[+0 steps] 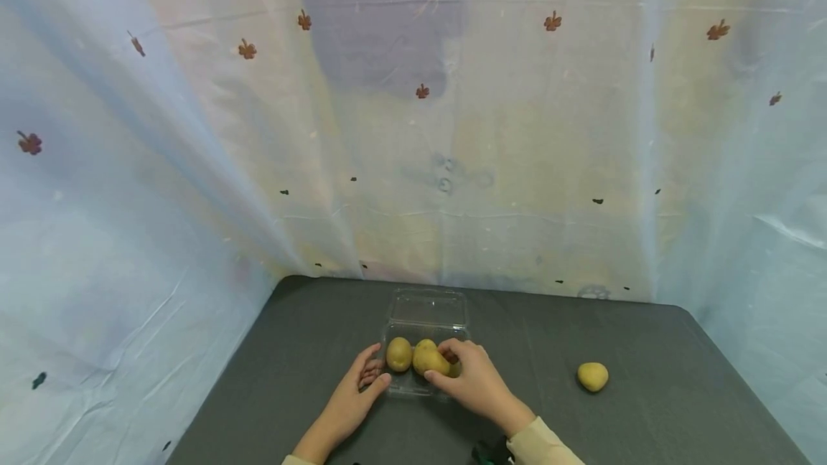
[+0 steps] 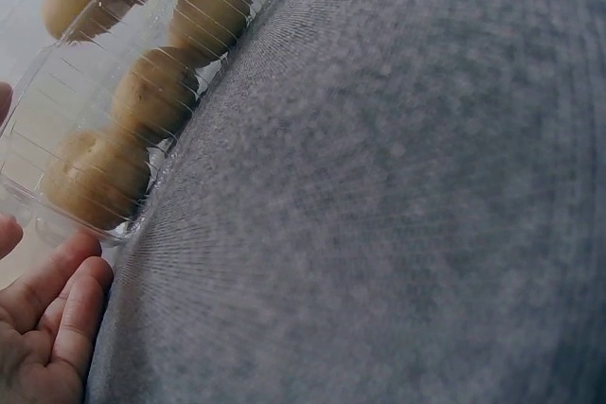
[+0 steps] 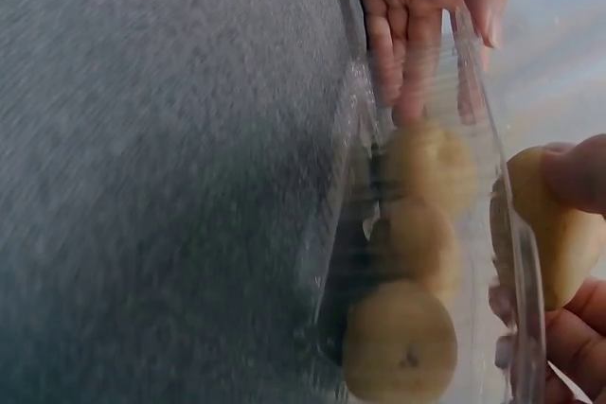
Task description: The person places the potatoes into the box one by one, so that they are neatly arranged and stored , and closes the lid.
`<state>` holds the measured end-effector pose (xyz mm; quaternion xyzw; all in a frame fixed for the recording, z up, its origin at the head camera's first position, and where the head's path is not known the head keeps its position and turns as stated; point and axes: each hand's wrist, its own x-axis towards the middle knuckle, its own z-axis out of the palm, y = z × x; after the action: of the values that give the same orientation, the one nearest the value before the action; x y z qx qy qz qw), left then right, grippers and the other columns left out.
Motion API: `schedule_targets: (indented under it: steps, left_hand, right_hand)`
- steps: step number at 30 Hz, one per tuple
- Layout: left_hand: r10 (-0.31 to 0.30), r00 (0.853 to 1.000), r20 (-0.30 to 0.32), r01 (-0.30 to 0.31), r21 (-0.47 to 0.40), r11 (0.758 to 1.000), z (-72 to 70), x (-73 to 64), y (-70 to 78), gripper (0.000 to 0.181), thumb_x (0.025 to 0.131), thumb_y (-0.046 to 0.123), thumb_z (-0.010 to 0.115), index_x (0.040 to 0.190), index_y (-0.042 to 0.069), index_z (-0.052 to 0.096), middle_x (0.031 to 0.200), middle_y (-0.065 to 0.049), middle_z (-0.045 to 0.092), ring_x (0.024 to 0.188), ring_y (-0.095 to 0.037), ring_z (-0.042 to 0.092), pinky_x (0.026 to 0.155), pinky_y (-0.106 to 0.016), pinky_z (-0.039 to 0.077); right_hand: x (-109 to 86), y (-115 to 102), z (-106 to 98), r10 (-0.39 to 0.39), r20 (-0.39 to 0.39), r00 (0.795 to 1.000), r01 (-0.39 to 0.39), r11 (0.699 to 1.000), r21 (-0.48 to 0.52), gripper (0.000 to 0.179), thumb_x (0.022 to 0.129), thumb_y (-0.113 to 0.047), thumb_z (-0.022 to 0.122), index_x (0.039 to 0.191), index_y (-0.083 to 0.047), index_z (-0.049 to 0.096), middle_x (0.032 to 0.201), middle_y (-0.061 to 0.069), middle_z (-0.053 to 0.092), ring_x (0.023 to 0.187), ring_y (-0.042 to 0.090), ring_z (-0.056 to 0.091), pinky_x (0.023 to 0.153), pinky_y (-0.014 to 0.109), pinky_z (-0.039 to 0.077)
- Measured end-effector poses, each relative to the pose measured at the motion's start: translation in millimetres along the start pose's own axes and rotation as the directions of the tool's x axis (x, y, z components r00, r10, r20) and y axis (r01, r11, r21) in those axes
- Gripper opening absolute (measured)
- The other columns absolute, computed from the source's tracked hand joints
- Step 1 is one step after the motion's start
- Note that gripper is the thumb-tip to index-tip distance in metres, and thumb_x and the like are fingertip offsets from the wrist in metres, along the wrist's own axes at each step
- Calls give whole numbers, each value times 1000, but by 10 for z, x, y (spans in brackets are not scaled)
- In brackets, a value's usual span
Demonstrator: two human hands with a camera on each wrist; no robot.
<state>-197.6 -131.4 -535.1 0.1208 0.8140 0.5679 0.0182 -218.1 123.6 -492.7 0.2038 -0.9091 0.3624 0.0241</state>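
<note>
In the head view my right hand (image 1: 474,379) pinches a yellow potato (image 1: 429,361) between thumb and fingers. It sits over a clear plastic clamshell box (image 1: 420,390), above the potatoes inside. One olive-yellow potato (image 1: 399,354) lies at the left of the box. Through the ribbed wall, the left wrist view shows three potatoes in a row, the nearest potato (image 2: 98,177) by the corner. My left hand (image 1: 355,390) is beside the box's left end, thumb apart from the fingers. Its fingertips (image 2: 90,267) are right at the box's lower corner.
Another yellow potato (image 1: 592,377) lies on the dark grey table (image 1: 652,364) to the right. The box's raised lid (image 1: 429,307) leans back behind it. A patterned curtain (image 1: 510,156) hangs around the back and sides. A dark object (image 1: 491,452) shows near my right sleeve.
</note>
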Motion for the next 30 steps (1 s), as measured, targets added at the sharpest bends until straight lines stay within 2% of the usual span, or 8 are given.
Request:
schedule_targets:
  steps: [7,14,16,18,21,24,30]
  left_hand:
    - [10,1000,-19,-9,20,1000,17,31,-168,61,98,37,58,150,18,30,136,-11,52,124,-26,49,101,-42,41]
    - [-7,1000,-10,7,30,1000,6,26,-151,63,98,40,57,150,20,29,137,-9,52,124,-23,49,101,-37,42]
    - [-9,1000,-6,9,28,1000,2,24,-146,63,98,40,56,151,20,28,137,-9,51,125,-23,48,101,-37,41]
    - [-9,1000,-3,9,28,1000,1,26,-152,63,98,40,56,151,20,28,137,-9,51,125,-23,48,101,-37,41]
    - [-6,1000,-2,6,24,1000,-1,28,-160,62,98,40,56,151,21,28,137,-8,51,125,-22,48,101,-35,41]
    - [0,1000,-9,0,25,1000,3,33,-171,62,98,40,56,151,21,29,137,-8,52,124,-22,48,101,-34,42]
    - [11,1000,-17,-10,32,999,12,43,-189,62,98,40,56,150,20,29,136,-7,52,123,-22,49,101,-37,42]
  right_hand:
    - [52,-23,121,-31,19,999,32,999,-8,41,86,-54,67,111,-22,65,98,-15,61,80,6,50,76,35,41]
    - [83,-48,168,-41,32,999,42,999,-20,40,86,-53,68,110,-21,66,95,-17,61,78,5,51,85,50,40]
    - [93,-52,177,-45,34,998,47,998,-35,42,86,-55,67,111,-21,67,94,-17,61,78,4,51,83,47,40]
    - [107,-65,187,-52,40,998,53,998,-42,42,86,-55,67,110,-20,67,91,-17,61,75,4,51,78,40,42]
    - [136,-92,206,-71,54,996,72,997,-8,39,86,-52,68,107,-19,68,85,-15,60,67,3,53,63,28,45]
    - [159,-126,222,-82,70,994,79,996,48,34,87,-47,70,105,-18,68,80,-14,60,61,3,54,53,23,47]
    - [189,-150,260,-75,84,994,70,995,65,37,86,-49,70,105,-17,67,83,-14,61,66,1,56,58,22,48]
